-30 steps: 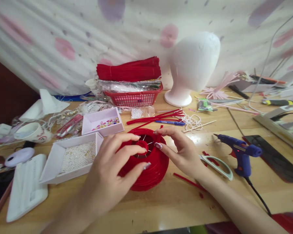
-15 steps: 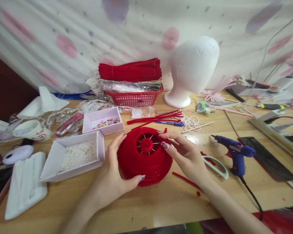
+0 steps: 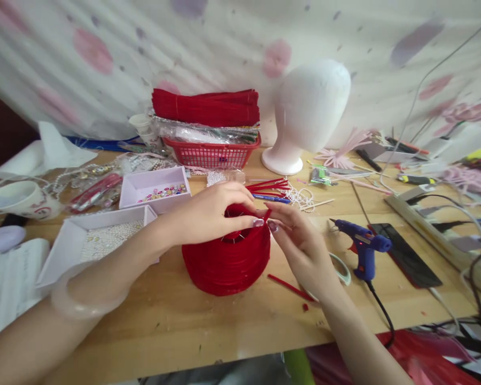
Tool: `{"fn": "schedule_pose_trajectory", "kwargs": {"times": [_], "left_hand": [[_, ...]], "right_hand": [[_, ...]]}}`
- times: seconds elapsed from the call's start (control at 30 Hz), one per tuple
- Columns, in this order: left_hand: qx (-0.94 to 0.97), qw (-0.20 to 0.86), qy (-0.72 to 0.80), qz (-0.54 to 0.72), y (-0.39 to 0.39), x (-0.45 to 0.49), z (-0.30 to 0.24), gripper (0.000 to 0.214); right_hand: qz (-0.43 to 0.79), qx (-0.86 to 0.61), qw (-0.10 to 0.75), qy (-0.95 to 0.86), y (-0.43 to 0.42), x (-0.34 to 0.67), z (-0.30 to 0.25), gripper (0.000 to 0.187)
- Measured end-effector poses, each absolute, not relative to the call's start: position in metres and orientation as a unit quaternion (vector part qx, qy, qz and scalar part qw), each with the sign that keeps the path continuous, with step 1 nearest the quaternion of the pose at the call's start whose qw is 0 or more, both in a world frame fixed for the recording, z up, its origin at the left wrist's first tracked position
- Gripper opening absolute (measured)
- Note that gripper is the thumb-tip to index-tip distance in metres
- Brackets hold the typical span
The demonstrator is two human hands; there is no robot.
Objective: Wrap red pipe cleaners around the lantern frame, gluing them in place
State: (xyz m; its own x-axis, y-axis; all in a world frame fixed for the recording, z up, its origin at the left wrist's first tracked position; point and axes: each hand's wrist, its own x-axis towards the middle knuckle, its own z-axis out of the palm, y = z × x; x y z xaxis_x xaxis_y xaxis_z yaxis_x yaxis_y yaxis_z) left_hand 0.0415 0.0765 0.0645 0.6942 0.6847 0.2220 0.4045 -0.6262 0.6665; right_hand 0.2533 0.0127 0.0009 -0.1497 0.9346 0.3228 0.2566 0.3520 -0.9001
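Note:
A round red lantern-like form [image 3: 226, 270], wrapped in fuzzy strips, stands on the table, its open top crossed by thin wires. My left hand [image 3: 220, 208] reaches over this opening, with thumb and fingers closed at the right side of its rim. There my right hand [image 3: 300, 240] pinches the short free end of a red pipe cleaner [image 3: 267, 215] between thumb and forefinger. The fingertips of both hands nearly meet at that strip. My left hand and forearm hide part of the opening and the form's upper left side.
Two pale boxes hold beads [image 3: 108, 240] and gems [image 3: 164, 193] on the left. Behind stand a red basket [image 3: 212, 156] and a white foam head [image 3: 310, 107]. A blue glue gun [image 3: 363, 243], scissors [image 3: 340, 267], a phone [image 3: 409, 256] and a power strip [image 3: 420, 224] lie right.
My left hand has left the form's left side and moved up and right across its top to the strip. My right hand keeps its pinch. The view has shifted slightly.

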Motion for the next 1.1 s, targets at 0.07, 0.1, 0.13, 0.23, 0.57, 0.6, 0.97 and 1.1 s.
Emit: {"fn": "schedule_pose_trajectory", "kwargs": {"times": [0.07,0.1,0.13,0.23,0.57,0.6,0.97,1.1], "left_hand": [[0.864,0.349,0.303,0.200,0.087,0.053,0.064,0.020],[0.858,0.363,0.311,0.187,0.089,0.056,0.064,0.021],[0.854,0.368,0.323,0.178,0.090,0.059,0.064,0.021],[0.851,0.348,0.354,0.170,0.090,0.064,0.065,0.019],[0.873,0.397,0.257,0.118,0.096,0.071,0.066,0.014],[0.876,0.399,0.245,0.112,0.096,0.073,0.067,0.013],[0.840,0.466,0.253,0.116,0.103,0.064,0.073,0.004],[0.841,0.466,0.248,0.119,0.105,0.059,0.069,0.007]], "right_hand": [[0.358,-0.444,0.472,-0.672,0.009,0.257,0.002,0.032],[0.356,-0.446,0.467,-0.675,0.008,0.259,0.003,0.031],[0.346,-0.450,0.459,-0.683,0.006,0.261,0.004,0.031],[0.263,-0.463,0.419,-0.735,0.008,0.262,0.009,0.031],[0.026,-0.569,0.322,-0.757,-0.015,0.295,0.026,0.026],[0.012,-0.601,0.291,-0.744,-0.023,0.304,0.022,0.024],[0.024,-0.668,0.080,-0.739,-0.037,0.348,-0.024,0.013],[0.032,-0.703,0.045,-0.709,-0.030,0.344,-0.024,0.012]]}}
